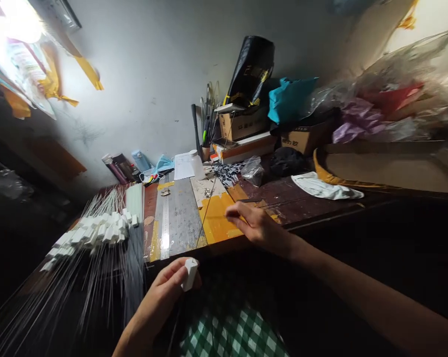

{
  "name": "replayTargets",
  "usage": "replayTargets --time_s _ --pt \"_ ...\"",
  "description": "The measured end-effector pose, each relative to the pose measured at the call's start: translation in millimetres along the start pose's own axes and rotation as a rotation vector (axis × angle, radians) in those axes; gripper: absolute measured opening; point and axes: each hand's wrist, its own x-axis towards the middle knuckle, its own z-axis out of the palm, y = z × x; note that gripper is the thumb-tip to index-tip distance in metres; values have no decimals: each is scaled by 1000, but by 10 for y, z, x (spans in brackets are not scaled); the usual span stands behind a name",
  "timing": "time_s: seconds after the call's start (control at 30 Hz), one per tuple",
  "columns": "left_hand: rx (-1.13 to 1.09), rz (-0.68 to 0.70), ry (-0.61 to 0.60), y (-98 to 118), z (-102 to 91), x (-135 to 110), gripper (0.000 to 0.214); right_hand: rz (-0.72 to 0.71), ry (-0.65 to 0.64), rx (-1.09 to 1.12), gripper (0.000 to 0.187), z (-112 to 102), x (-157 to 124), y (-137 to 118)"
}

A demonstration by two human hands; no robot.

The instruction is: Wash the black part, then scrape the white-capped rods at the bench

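Note:
My left hand [168,282] is closed around a small white block [190,273], gripped between thumb and fingers just off the table's front edge. A thin dark rod [203,218] rises from the block, slanting up and to the right. My right hand [252,221] hovers over the orange-taped part of the table with thumb and forefinger pinched together; whatever is between the tips is too small to make out. Beyond it lies a pile of small black and white pieces [229,173]. To the left, many white blocks [97,228] on long thin rods are heaped together.
A metal ruler [166,223] is taped to the grey board [183,218]. Behind stand a white bottle [197,165], a clear bag [252,170] of dark pieces and cardboard boxes [242,124]. On the right are a white cloth [326,187] and crumpled plastic bags [387,111].

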Motion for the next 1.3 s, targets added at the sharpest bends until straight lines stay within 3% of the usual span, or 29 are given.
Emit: replayTargets --time_s 0.07,0.17,0.3,0.47,0.6,0.8,0.9,1.17,1.3 --pt "-17 -40 3 -49 -3 -24 46 36 -71 210 11 100 -179 -309" --pt "-42 -54 -5 -124 -12 -50 46 60 -138 357 15 284 -384 -547" --pt "-97 -41 -14 -212 -16 -72 43 111 -208 440 18 417 -495 -601" --pt "-58 57 83 -292 40 -140 30 160 -337 427 21 332 -527 -667" --pt "107 208 211 -440 104 -169 24 360 -371 491 16 348 -566 -777" --pt "467 652 481 -680 246 -114 14 744 -366 696 14 504 -693 -879" --pt "627 783 561 -695 307 -77 18 873 -362 757 19 505 -765 -874" --pt "664 798 548 -738 324 -1 22 802 -265 622 19 493 -843 -787" --pt "558 691 561 -771 332 -5 17 693 -316 535 16 370 -826 -609"
